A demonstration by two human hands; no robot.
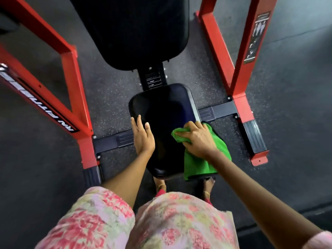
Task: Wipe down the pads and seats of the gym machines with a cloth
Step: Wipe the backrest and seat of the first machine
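On the seat pad's right edge my right hand clutches the green cloth; unwiped pad stretches leftward toward my flat, open left hand.

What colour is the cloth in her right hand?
Bright green cloth, gripped by the right hand; seen in the head view.

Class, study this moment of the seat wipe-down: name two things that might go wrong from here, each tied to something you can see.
1. Much of the green cloth hangs off the seat edge under the right hand; it might slip or wipe little.
2. The left hand rests bare on the seat, perhaps smudging it.
3. The backrest pad might get skipped.
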